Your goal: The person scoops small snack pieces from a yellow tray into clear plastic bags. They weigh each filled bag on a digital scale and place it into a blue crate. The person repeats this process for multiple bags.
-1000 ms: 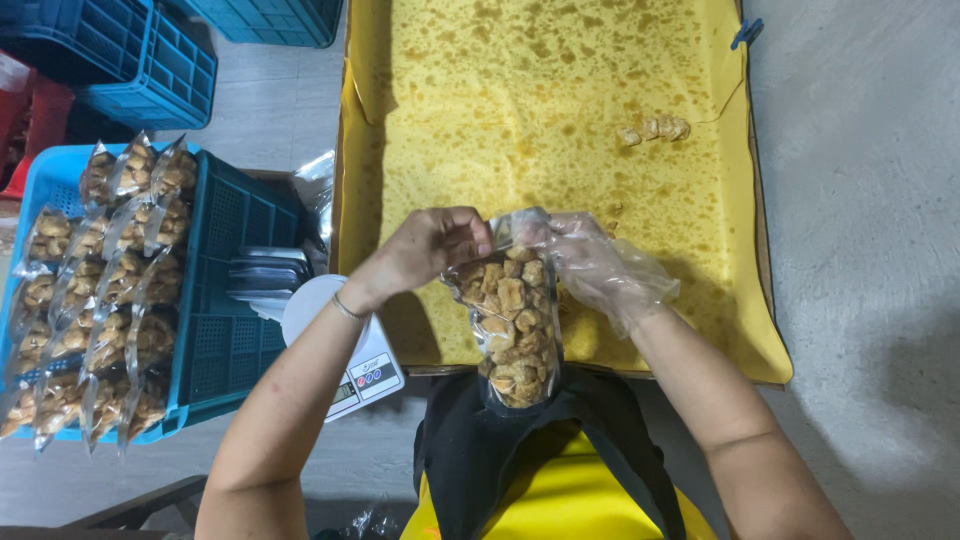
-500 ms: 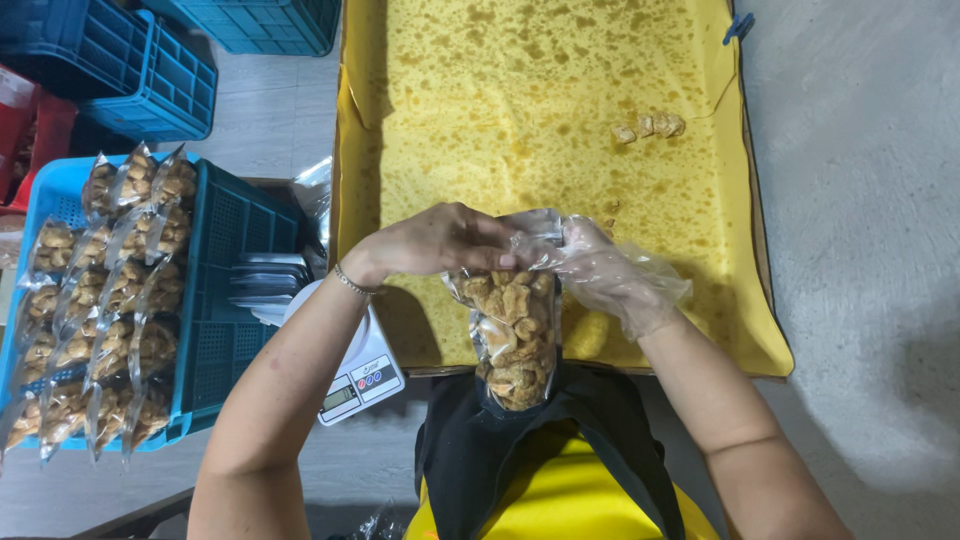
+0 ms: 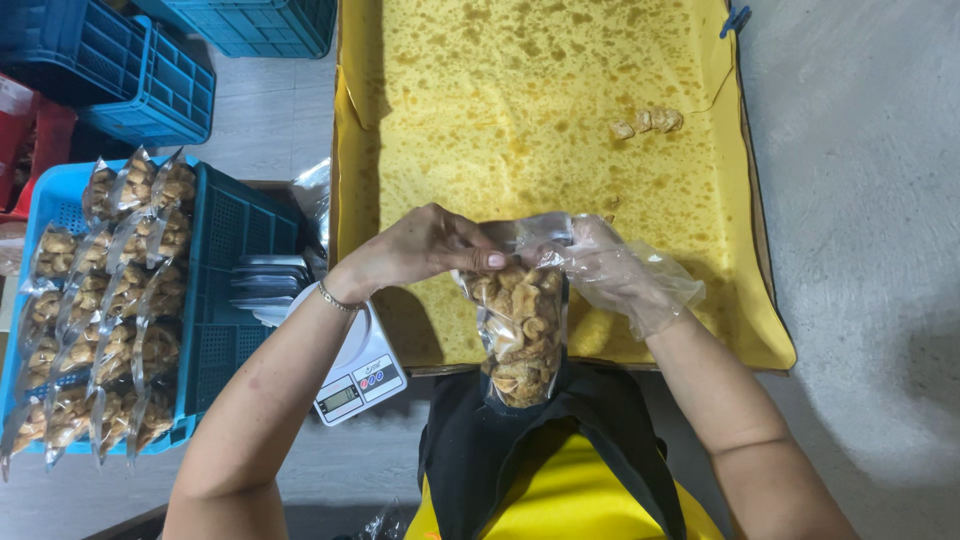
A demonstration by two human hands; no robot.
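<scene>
Both hands pinch the mouth of a filled snack bag

Right now the bare left hand (image 3: 425, 248) and the right hand (image 3: 610, 268), which wears a loose clear plastic glove, meet at the top of a clear plastic bag of fried snack pieces (image 3: 522, 325). Each hand has its thumb and fingertips pressed together on the bag's mouth, the left from the left side and the right from the right side, so the opening is held between them. The bag hangs upright below the hands, packed with golden-brown chunks, over the near edge of a wide tray lined with oil-stained yellow paper (image 3: 520, 110); its lower end reaches down in front of the person's black apron (image 3: 470, 440).

A few loose fried pieces (image 3: 645, 122) lie towards the far right corner of the tray, well apart from the hands. Just left of the tray's near left corner sits a small white digital scale (image 3: 350, 375), partly hidden under the left forearm. Further left, a blue plastic crate (image 3: 235, 270) carries rows of filled, sealed snack bags (image 3: 100, 300) lying side by side. More blue crates (image 3: 130, 60) stand on the floor beyond it.
</scene>
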